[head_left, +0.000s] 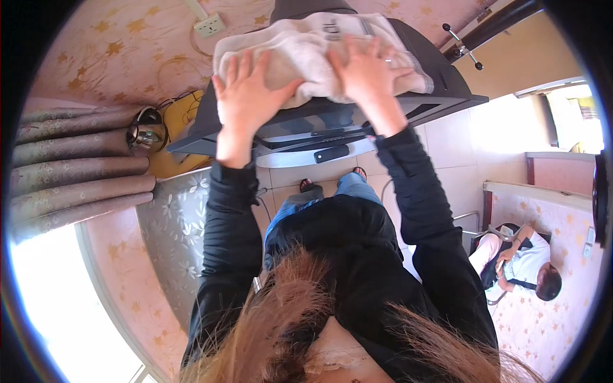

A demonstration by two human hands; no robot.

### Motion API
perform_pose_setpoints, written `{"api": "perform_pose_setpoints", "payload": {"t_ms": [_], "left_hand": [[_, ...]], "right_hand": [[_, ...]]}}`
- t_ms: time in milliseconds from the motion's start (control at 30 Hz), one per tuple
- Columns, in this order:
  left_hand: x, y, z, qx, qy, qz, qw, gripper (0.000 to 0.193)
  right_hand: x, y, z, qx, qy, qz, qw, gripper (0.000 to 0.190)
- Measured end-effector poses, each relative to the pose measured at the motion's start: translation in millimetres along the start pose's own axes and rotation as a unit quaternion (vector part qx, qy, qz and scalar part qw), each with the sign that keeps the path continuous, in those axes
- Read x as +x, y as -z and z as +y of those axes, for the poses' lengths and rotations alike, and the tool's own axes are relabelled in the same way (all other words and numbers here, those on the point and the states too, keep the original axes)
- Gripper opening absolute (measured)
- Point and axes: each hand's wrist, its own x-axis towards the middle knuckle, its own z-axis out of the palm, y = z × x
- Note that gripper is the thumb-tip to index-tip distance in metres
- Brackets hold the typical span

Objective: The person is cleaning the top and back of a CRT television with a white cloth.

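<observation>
A folded off-white towel [306,62] with dark lettering and stripes is spread over the top of a bulky dark grey casing [459,88], which looks like a television seen from above. My left hand [249,91] lies on the towel's left part, fingers spread. On the right part rests my right hand [366,69], also with fingers apart; a ring shows on one finger. Between the hands the cloth is bunched in a ridge. Below the front edge, a black remote control [331,153] lies on a pale ledge [287,158].
To the left, a metal kettle [147,134] and cables sit on a yellow surface [184,112] beside a gathered curtain [81,163]. A wall socket [209,25] is behind. Right of the casing is a door handle [462,48]. A person [519,258] sits at the far right.
</observation>
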Motion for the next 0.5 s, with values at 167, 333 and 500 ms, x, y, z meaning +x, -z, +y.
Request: {"api": "perform_pose_setpoints", "payload": {"t_ms": [167, 333, 500], "left_hand": [[-5, 35, -66, -0.01, 0.076, -0.093, 0.993, 0.093], [0, 35, -99, -0.013, 0.091, -0.164, 0.982, 0.099], [5, 7, -143, -0.135, -0.013, -0.11, 0.985, 0.112]], "right_hand": [[-21, -8, -80, 0.042, 0.093, 0.027, 0.994, 0.059], [-25, -13, -104, 0.015, 0.132, 0.033, 0.991, 0.057], [-31, -5, -105, 0.038, 0.143, 0.024, 0.989, 0.057]]}}
